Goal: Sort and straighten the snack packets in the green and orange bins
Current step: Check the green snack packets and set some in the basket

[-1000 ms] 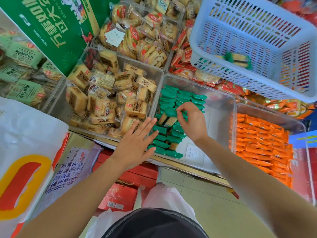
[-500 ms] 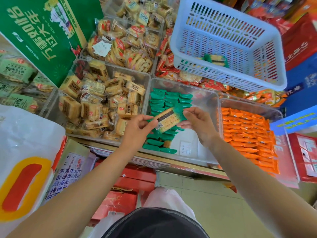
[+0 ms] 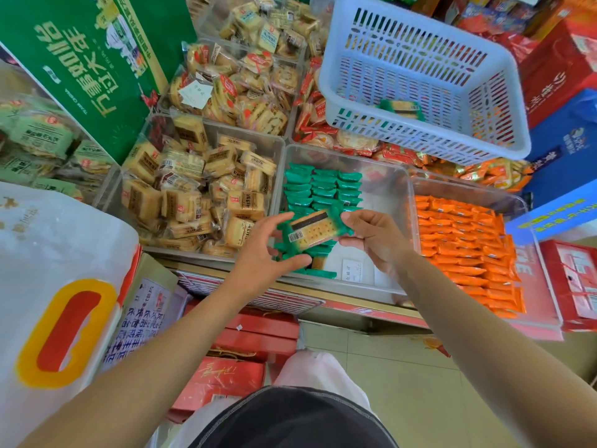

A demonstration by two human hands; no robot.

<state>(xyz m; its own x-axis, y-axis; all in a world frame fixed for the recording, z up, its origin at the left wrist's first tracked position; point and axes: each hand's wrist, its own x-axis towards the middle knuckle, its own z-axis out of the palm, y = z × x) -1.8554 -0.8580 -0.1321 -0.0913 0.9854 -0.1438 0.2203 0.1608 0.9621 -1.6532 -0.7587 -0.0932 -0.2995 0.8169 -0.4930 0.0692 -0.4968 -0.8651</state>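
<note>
Packet in green-edged clear wrap (image 3: 311,232), cracker and barcode showing, pinched at both ends over the clear plastic bin (image 3: 392,202) of green packets. Left hand (image 3: 268,253) at 8 o'clock, fingers curled round that end; right hand (image 3: 374,240) at 3 o'clock, thumb and fingers nipping the other crimp. Lies flat face up, long axis running 8 to 2 o'clock. Neat green rows (image 3: 323,185) straight ahead at 12 o'clock, standing on edge; clear bin of orange packets (image 3: 468,192) off at 3. Likely needs tipping on edge before slotting in, either hand equally close.
</note>
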